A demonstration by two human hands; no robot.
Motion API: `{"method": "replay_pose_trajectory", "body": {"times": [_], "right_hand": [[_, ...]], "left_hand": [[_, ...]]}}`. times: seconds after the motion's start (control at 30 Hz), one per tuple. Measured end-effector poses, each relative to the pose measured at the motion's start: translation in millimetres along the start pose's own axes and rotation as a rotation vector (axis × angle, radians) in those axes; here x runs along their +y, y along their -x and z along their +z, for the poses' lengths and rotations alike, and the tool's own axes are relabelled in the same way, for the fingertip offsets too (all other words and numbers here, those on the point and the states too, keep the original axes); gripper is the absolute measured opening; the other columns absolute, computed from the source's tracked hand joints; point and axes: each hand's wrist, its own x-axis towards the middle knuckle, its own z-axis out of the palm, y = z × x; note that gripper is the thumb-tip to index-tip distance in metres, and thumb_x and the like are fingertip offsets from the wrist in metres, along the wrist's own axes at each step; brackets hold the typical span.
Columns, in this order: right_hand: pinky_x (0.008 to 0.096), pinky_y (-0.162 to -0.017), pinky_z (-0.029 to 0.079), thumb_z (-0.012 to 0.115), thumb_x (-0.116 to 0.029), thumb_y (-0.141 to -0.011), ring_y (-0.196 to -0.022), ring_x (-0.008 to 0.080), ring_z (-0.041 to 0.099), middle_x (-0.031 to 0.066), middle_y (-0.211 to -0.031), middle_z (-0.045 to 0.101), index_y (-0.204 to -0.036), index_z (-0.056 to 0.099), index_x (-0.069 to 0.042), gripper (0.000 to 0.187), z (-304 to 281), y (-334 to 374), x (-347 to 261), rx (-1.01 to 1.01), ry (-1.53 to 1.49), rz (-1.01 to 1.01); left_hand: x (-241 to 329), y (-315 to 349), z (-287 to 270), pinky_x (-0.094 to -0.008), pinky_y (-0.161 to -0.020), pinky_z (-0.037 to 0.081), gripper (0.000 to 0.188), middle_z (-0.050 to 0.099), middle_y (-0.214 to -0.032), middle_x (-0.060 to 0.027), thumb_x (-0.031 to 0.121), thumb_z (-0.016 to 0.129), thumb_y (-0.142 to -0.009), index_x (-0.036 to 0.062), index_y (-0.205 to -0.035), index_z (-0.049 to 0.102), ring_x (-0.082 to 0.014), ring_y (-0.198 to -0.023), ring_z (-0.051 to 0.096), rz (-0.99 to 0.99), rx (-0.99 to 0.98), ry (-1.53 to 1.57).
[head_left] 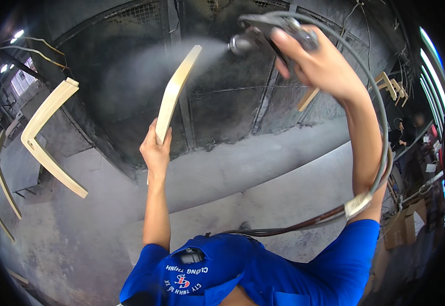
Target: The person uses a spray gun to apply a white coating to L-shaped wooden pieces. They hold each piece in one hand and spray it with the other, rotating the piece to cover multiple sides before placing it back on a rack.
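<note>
In my left hand (155, 155), raised ahead of me, is a pale bent wooden furniture part (174, 89), gripped near its lower end and standing almost upright. My right hand (321, 66), higher and to the right, is wrapped around a spray gun (268, 34). The gun's nozzle points left at the top of the wooden part, and the two are apart. White mist (146, 64) spreads from the nozzle past the wood. From the gun a grey hose (380, 109) curves down along my right forearm, where a pale wrapping (358, 205) bundles it.
A bent wooden part (39, 148) hangs at the left, with more curved parts (2, 173) beyond it. A dark, stained booth wall (222, 109) stands ahead. Wooden pieces (393, 87) hang at the far right, above a person (398, 135) and a cardboard box (406, 224).
</note>
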Motion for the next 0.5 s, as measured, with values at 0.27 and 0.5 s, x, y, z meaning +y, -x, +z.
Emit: {"method": "replay_pose_trajectory", "body": {"times": [0.27,0.5], "right_hand": [[0.0238,-0.045,0.034,0.058,-0.055,-0.105,-0.047,0.003,0.044,-0.0018,-0.064,0.059,-0.101,0.072,-0.008,0.049,13,-54,29,0.131,0.163,-0.078],[0.0199,-0.043,0.031,0.058,-0.053,-0.107,-0.047,0.0012,0.042,0.0014,-0.074,0.064,-0.145,0.061,-0.007,0.06,78,108,66,0.214,-0.704,0.101]], "left_hand": [[-16,2,19,-0.0385,-0.088,0.058,0.048,0.075,-0.116,-0.0175,0.011,0.083,-0.088,0.0052,-0.133,0.067,-0.031,-0.104,0.075,-0.023,-0.036,0.029],[-3,-57,5,-0.0385,-0.09,0.055,0.058,0.07,-0.127,-0.0139,0.021,0.087,-0.087,0.0007,-0.137,0.064,-0.0258,-0.109,0.069,0.084,0.153,-0.017]]}}
